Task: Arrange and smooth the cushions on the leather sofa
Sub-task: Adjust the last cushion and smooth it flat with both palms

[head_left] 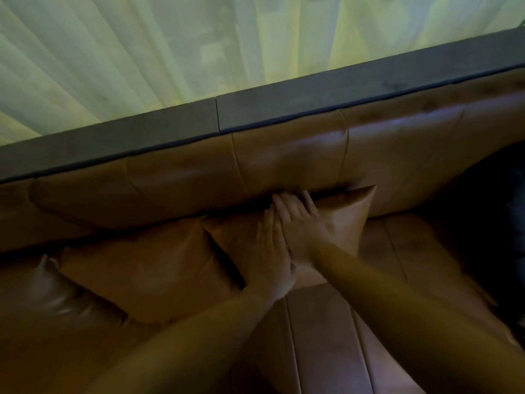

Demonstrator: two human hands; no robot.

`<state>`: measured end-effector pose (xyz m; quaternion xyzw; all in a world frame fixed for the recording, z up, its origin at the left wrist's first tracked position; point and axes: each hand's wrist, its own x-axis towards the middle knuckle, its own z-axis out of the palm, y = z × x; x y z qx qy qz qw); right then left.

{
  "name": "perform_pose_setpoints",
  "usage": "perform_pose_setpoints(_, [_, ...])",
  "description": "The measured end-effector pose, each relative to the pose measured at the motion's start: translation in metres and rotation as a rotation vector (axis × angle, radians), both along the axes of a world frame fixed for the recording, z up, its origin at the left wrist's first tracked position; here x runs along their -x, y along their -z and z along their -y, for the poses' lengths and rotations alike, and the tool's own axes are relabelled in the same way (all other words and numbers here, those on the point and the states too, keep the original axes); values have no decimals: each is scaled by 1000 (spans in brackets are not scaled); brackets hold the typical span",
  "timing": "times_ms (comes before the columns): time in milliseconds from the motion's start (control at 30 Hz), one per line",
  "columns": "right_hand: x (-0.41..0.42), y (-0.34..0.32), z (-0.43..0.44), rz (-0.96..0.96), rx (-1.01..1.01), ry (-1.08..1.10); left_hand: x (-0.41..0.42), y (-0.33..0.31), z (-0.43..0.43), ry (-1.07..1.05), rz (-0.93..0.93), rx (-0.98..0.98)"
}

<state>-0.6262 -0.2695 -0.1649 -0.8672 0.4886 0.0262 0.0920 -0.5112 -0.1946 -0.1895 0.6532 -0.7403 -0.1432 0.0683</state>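
The left hand [272,251] lies flat, fingers extended and together, palm down on the right cushion [346,220]. The right hand [298,220] is likewise flat and unclenched, overlapping the left hand's fingertips, its own fingertips at the cushion's top edge (against the backrest). Neither hand grips anything. The left cushion [159,268] touches the right one. Both rest on the sofa [284,160], below a dark ledge [312,100] and pale curtain [142,52]. No writing is legible.
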Motion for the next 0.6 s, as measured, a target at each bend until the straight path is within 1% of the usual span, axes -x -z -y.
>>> perform_pose_setpoints(33, [2,10,-13,94,101,-91,8,5,-11,-51,-6,-9])
perform_pose_setpoints(67, [6,21,-19,154,131,-158,12,11,-19,-63,-18,1])
perform_pose_setpoints(100, [10,34,-22,150,119,-221,11,17,-25,-46,-25,8])
perform_pose_setpoints(133, [13,46,-21,102,104,-277,4,22,-28,-4,-17,23])
perform_pose_setpoints(200, [26,61,-10,-10,102,-327,-24,29,-19,105,115,51])
perform_pose_setpoints(233, [38,65,-2,-39,99,-289,-46,32,-9,131,195,40])
perform_pose_setpoints(267, [56,67,6,-52,89,-198,-71,33,3,121,260,19])
perform_pose_setpoints(367, [126,66,20,-79,101,149,-147,25,25,100,380,9])
perform_pose_setpoints(433, [153,62,16,-139,105,327,-163,19,20,62,359,66])
perform_pose_setpoints(467, [153,59,14,-143,117,379,-155,18,16,20,310,97])
perform_pose_setpoints(500, [145,57,13,-116,143,384,-137,17,14,-7,250,118])
perform_pose_setpoints(533, [131,56,13,-76,172,323,-114,17,13,3,198,127])
perform_pose_setpoints(600, [90,60,11,-2,226,37,-62,14,15,116,142,162])
